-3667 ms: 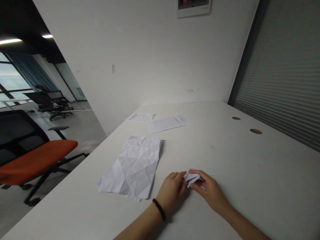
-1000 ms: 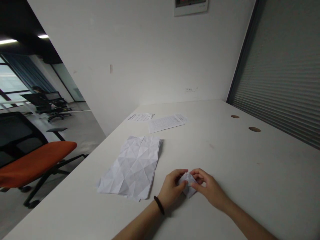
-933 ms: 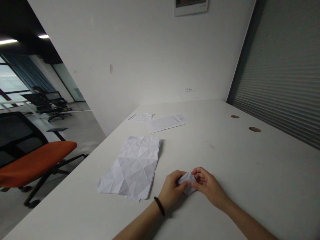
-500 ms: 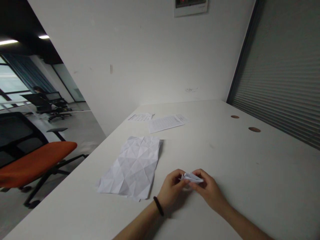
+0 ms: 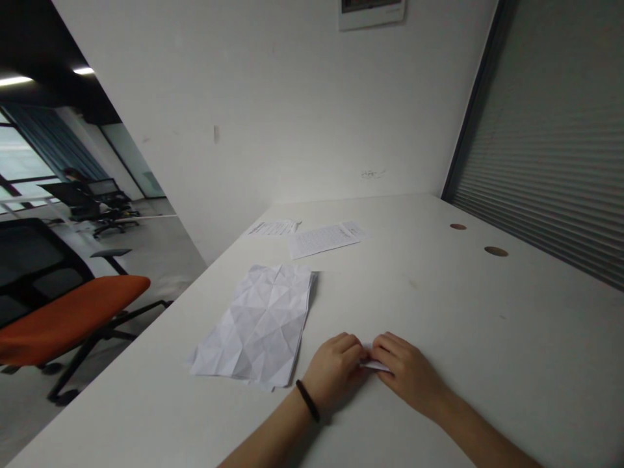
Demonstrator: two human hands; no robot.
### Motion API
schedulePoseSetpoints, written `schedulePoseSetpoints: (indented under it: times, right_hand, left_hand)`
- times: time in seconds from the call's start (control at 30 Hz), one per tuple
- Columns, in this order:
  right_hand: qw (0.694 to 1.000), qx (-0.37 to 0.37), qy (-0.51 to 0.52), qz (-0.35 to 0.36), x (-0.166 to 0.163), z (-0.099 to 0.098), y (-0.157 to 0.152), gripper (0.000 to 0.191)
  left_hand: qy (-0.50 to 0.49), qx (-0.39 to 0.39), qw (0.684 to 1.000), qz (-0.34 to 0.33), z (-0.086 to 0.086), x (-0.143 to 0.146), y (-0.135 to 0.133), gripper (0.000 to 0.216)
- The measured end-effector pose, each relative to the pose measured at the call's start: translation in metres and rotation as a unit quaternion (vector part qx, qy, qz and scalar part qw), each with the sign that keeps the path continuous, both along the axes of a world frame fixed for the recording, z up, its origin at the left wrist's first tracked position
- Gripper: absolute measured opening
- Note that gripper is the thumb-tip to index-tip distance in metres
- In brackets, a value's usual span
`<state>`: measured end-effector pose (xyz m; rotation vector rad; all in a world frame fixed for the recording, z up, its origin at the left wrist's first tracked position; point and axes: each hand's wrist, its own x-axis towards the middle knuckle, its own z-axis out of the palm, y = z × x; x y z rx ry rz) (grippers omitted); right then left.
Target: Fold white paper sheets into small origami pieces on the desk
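Note:
A small piece of folded white paper (image 5: 374, 365) is pinched between my two hands, close above the white table; most of it is hidden by the fingers. My left hand (image 5: 338, 365), with a dark band on the wrist, is closed on its left side. From the right, my right hand (image 5: 403, 367) closes its fingers over the other side. The hands nearly touch each other. Left of them lies a stack of creased white paper sheets (image 5: 266, 325), covered in fold lines.
Two printed sheets, one nearer (image 5: 325, 240) and one farther left (image 5: 273, 227), lie toward the back of the table (image 5: 463, 312). Two round holes pierce the tabletop at right. An orange office chair (image 5: 73, 315) stands beyond the left edge. A person sits far off at a desk.
Both hands have turned over the folded paper, their fingers now curling across its top. Less of the paper shows than before. The stack and sheets have stayed in place.

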<state>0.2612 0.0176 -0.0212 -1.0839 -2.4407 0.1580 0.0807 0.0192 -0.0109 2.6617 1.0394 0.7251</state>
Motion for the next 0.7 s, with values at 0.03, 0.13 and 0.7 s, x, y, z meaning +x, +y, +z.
schedulePoseSetpoints:
  times: [0.03,0.13,0.7]
  right_hand:
    - [1.000,-0.019,0.005,0.009,0.001,0.002,-0.001,0.025]
    - [0.996,-0.080,0.030,0.025,0.008,0.010,-0.003,0.027]
    - [0.931,-0.241,0.266,-0.071,0.000,-0.007,0.008,0.010]
  left_hand:
    - [0.027,0.008,1.000,0.003,0.001,-0.001,0.000,0.002]
    - [0.087,0.017,0.996,0.009,0.008,-0.003,-0.002,0.005]
    - [-0.151,-0.187,0.963,0.118,-0.006,0.003,-0.001,0.010]
